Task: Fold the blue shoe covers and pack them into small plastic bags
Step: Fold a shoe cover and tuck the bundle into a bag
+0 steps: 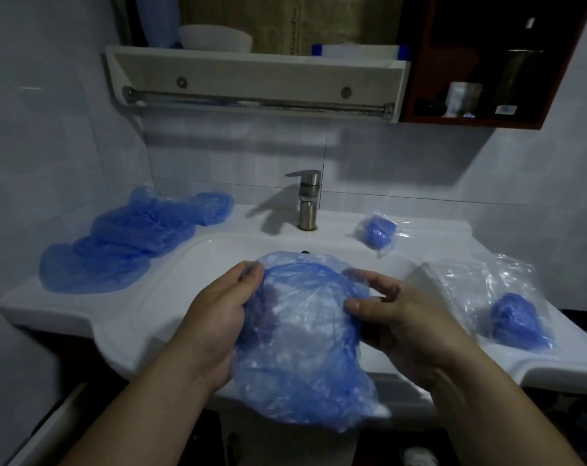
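Far left, a heap of loose blue shoe covers [130,240] lies on the white desk [66,307] beside the basin [218,260]. My left hand [218,317] and right hand [403,317] both grip one crumpled shoe cover [302,348] over the basin's front rim. Right of the tap [307,200] sits a packed bag [377,232], then clear bags [487,280] holding another blue bundle. The walls are pale tile. Print on the sack [285,21] above is too blurred to read.

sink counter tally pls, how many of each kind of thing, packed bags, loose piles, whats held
packed bags of blue covers: 2
pile of loose shoe covers: 1, covers in it uncountable
heap of empty clear bags: 1
shoe cover held by left hand and right hand: 1
faucet: 1
total: 6
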